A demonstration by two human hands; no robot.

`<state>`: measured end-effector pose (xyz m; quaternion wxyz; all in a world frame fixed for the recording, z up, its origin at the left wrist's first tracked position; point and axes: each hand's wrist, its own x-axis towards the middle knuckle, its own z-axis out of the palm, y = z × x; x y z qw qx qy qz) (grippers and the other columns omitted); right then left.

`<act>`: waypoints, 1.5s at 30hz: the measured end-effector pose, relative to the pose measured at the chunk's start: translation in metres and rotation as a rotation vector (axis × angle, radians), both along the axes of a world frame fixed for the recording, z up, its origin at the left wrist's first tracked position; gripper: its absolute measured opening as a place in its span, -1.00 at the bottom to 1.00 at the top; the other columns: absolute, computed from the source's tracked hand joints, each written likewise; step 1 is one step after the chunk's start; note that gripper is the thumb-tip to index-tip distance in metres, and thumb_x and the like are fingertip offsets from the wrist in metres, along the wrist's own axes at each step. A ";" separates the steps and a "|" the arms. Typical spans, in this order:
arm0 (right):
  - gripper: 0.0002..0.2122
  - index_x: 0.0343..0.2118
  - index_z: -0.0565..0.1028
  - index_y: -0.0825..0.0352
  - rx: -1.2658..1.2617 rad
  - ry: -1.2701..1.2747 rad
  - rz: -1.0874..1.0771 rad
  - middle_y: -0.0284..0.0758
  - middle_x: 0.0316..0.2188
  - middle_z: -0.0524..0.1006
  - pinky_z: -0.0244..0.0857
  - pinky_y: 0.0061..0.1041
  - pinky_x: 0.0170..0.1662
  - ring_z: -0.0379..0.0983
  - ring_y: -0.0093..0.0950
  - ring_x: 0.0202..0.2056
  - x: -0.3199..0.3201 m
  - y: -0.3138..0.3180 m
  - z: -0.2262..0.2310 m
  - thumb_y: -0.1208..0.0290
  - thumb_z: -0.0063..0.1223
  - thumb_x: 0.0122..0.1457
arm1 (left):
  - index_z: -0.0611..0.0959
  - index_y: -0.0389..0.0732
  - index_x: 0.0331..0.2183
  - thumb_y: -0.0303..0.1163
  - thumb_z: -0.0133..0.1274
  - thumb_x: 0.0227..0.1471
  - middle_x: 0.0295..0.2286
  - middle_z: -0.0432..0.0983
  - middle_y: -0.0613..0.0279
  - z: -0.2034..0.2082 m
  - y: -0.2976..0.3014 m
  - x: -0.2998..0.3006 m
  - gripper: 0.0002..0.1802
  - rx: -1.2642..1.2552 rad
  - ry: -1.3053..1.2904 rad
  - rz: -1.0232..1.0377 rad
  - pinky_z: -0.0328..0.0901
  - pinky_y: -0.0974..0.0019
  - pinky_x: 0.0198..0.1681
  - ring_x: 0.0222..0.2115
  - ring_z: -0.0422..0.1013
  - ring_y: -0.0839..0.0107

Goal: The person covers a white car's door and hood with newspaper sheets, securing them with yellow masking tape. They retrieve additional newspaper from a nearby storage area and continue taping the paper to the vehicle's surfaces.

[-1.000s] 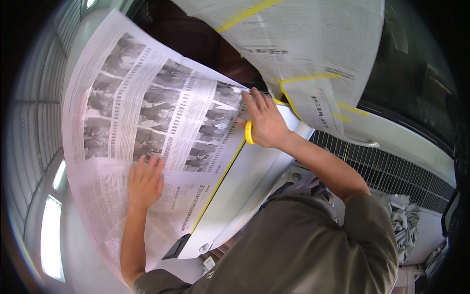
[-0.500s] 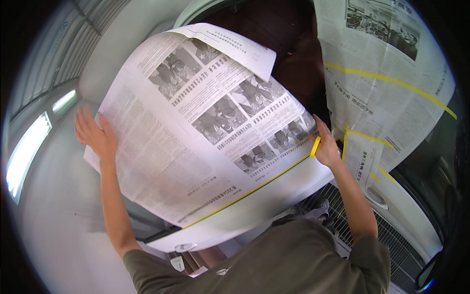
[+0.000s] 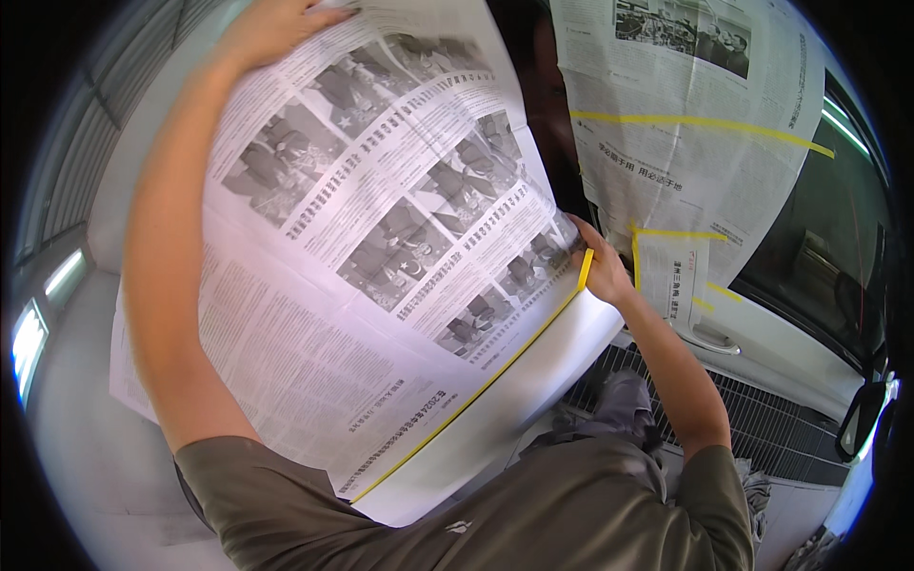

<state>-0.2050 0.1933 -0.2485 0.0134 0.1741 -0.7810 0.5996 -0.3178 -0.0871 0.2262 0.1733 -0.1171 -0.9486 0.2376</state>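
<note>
A large newspaper sheet (image 3: 314, 314) with rows of grey photos lies over a white car panel (image 3: 505, 419). Yellow tape (image 3: 466, 405) runs along its near edge. My left hand (image 3: 271, 30) reaches to the sheet's far left part, thumb on the paper and fingers closed at it; the top of the picture cuts off some fingertips. At the sheet's right corner, my right hand (image 3: 605, 266) grips the paper's edge between thumb and fingers. A short yellow tape end (image 3: 586, 270) stands up against those fingers.
On the right, another newspaper sheet (image 3: 695, 181) is fixed to the car with yellow strips, beside a dark window (image 3: 809, 228) and a door handle (image 3: 709, 341). A side mirror (image 3: 862, 422) juts out at far right. Floor grating (image 3: 762, 419) lies below.
My left hand has swung from the sheet's left edge up to its far part. The folded-over far flap now lies opened out. My right hand stays at the right corner; the view has shifted.
</note>
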 end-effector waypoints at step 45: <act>-0.70 -0.15 0.27 0.31 -0.520 -0.109 -0.061 -0.28 -0.25 0.52 0.18 0.01 0.31 0.56 -0.21 -0.22 0.072 0.085 0.006 0.64 0.19 0.19 | 0.73 -0.33 -0.11 -0.46 0.23 0.18 -0.37 0.69 0.21 -0.320 0.227 0.043 -0.76 0.735 -1.437 0.198 0.44 0.41 -0.19 -0.36 0.56 0.52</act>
